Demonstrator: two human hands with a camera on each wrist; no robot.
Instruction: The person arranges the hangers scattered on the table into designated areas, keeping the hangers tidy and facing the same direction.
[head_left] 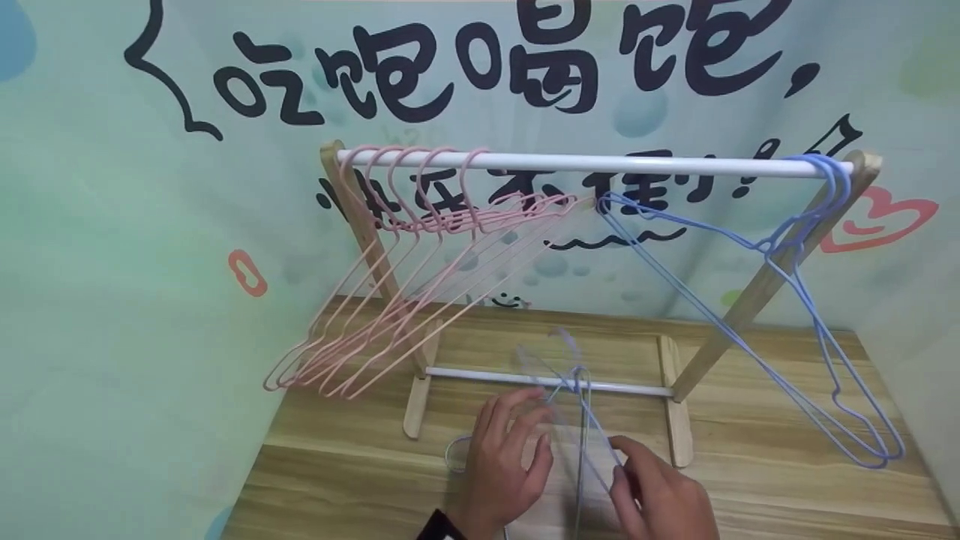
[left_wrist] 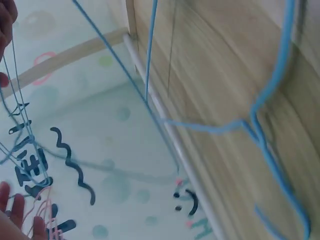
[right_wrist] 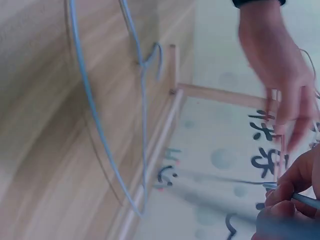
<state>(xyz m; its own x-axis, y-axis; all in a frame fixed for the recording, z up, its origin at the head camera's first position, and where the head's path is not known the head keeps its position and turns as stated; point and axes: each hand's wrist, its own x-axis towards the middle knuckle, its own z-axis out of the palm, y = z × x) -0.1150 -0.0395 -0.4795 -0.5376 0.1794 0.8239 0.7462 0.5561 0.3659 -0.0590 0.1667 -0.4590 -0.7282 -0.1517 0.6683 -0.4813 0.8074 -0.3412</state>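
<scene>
A blue wire hanger (head_left: 576, 381) is upright before the rack, its hook blurred. My right hand (head_left: 664, 491) pinches one side of its wire between thumb and fingers; the right wrist view shows the right fingertips (right_wrist: 282, 192) closed on the wire. To the left of this hanger is my left hand (head_left: 506, 461), fingers extended and spread, fingertips close to the wire below the hook. The left wrist view shows the left hand's fingers (left_wrist: 17, 212) apart with nothing gripped. More blue hanger wire (right_wrist: 143, 90) lies on the wooden tabletop, partly hidden by my left hand in the head view.
A rack with a white top rail (head_left: 600, 163) and wooden legs stands behind my hands. Several pink hangers (head_left: 409, 300) hang at its left end, blue hangers (head_left: 810, 277) at its right end. A low white crossbar (head_left: 487, 375) joins the feet. A printed backdrop (head_left: 150, 225) stands behind.
</scene>
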